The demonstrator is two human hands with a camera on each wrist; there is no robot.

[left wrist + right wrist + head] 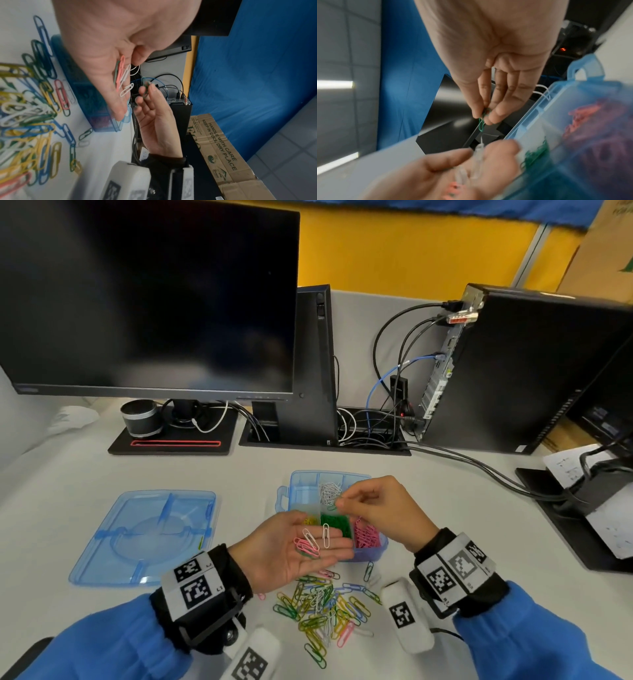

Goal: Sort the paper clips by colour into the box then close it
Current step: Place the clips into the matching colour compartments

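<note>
Left hand (291,546) lies palm-up, fingers flat, carrying pink and white clips (313,542); right hand (380,508) pinches a green clip (482,123) above the box (301,491).

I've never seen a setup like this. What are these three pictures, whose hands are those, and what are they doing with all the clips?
No machine here: a person wears three cameras, one on the head and one on each wrist. The head view looks down on a desk; the wrist views look along each hand. The left hand lies palm up, carrying pink and white paper clips. The right hand pinches a green clip above the blue box, whose compartments hold sorted colours. The loose lid lies to the left. A mixed pile of clips waits on the desk.
</note>
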